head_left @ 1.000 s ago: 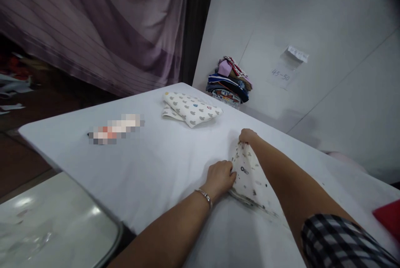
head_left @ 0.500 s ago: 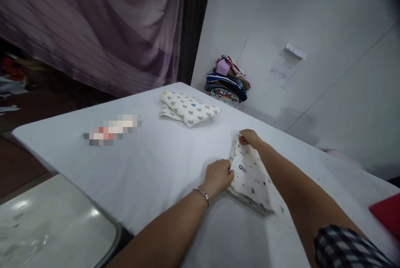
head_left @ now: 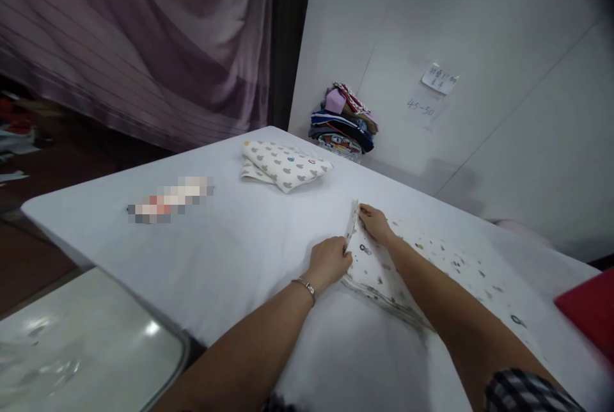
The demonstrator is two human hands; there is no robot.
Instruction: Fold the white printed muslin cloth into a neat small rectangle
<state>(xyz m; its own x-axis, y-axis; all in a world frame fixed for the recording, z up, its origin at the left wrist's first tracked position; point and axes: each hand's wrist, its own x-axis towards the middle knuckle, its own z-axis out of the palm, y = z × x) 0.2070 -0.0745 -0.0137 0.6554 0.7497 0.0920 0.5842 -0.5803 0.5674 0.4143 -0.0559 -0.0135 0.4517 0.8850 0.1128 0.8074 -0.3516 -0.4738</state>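
A white cloth with small dark and grey prints [head_left: 378, 271] lies on the white-covered table [head_left: 230, 258], several layers showing along its near edge. My left hand [head_left: 329, 263], with a bracelet at the wrist, grips the cloth's left edge between thumb and fingers. Farther along the same edge, my right hand [head_left: 375, 221] pinches the cloth's far corner, which stands slightly raised. More of the printed cloth spreads out to the right beyond my right forearm. A second folded cloth, white with grey shapes [head_left: 288, 166], rests farther back, touched by neither hand.
A blurred-out pixelated item [head_left: 167, 201] lies at the table's left. Behind the far edge rises a stack of folded clothes [head_left: 341, 121] against the wall. A red item [head_left: 590, 309] is at the right, a glossy pale surface [head_left: 86, 348] at lower left. A purple curtain [head_left: 192, 34] hangs behind.
The printed cloth now reaches out to the right past my right forearm, where little of it showed before. Both hands keep their grip on its left edge; the view has shifted slightly.
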